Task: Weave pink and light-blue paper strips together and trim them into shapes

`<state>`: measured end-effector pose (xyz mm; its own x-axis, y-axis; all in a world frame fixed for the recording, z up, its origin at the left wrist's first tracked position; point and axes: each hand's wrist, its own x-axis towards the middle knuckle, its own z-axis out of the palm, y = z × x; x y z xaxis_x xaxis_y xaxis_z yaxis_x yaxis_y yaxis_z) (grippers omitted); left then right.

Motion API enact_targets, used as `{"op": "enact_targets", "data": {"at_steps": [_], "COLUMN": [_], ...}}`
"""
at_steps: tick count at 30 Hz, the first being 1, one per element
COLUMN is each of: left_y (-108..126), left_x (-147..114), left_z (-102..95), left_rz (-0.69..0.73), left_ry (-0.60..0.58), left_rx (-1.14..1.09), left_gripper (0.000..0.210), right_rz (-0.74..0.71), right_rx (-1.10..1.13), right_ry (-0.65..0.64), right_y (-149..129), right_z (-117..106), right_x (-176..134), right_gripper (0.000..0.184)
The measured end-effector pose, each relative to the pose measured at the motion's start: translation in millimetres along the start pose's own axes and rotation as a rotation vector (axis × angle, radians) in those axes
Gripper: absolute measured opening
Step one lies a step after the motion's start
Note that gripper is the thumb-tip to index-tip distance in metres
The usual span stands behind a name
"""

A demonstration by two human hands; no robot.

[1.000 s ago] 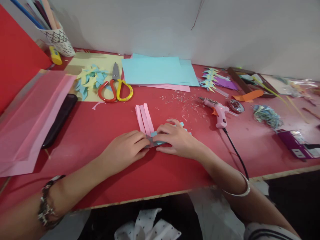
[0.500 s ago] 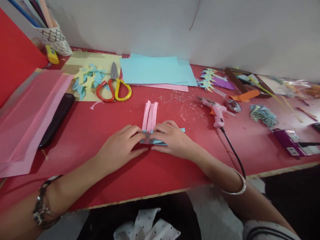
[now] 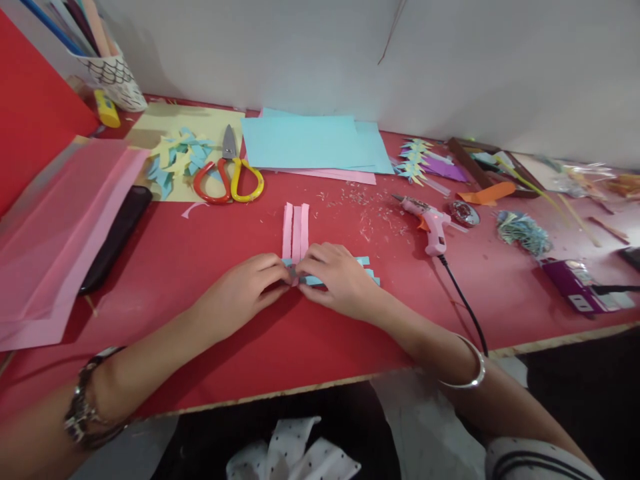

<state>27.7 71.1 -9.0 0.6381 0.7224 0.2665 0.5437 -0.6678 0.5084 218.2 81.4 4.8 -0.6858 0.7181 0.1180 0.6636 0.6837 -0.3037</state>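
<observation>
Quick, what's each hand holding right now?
Left hand: closed, holding pink paper strips at their near end.
Right hand: closed, holding light-blue paper strips.

Kinda digging this look ngl
Chunky dark-and-silver bracelet [image 3: 79,415] at 8 o'clock, slim silver bangle [image 3: 481,371] at 4, pale black-striped sleeve [image 3: 530,460] nearer 5, white dotted bow [image 3: 294,448] over black clothes [image 3: 195,437] at 6.

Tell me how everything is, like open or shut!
Scissors: blades shut, lying flat.
Glue gun: lying down, unheld.
Patterned cup: standing, things inside.
Blue sheets: stacked.
Paper bits: cut, heaped.
Pink strips: side by side.
Blue strips: partly covered.
Left hand: holding strips.
Right hand: holding strips.
</observation>
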Motion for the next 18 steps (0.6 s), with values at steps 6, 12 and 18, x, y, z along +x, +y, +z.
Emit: {"op": "enact_targets", "data": {"at_steps": [6,12,18], "left_y": [-1.9,-2.1,-3.7], "left_x": [0.7,-0.5,-1.4], "left_z": [-0.4,0.2,-1.4], "left_rz": [0.039,0.003,0.003], "left_ry": [0.0,-0.014,-0.028], "left_rx": [0.006,-0.017,-0.025], "left_gripper": [0.026,0.022,0.019], "right_rz": [0.027,0.039,0.037], "right_rx": [-0.002,-0.017,-0.01], "right_ry": [0.01,0.024,0.058], "right_y": [-2.6,-3.3,-4.0], "right_z": [-0.2,1.5,0.6], "right_x": [0.4,1.1,-0.2], "right_gripper": [0.018,0.015,0.014]}}
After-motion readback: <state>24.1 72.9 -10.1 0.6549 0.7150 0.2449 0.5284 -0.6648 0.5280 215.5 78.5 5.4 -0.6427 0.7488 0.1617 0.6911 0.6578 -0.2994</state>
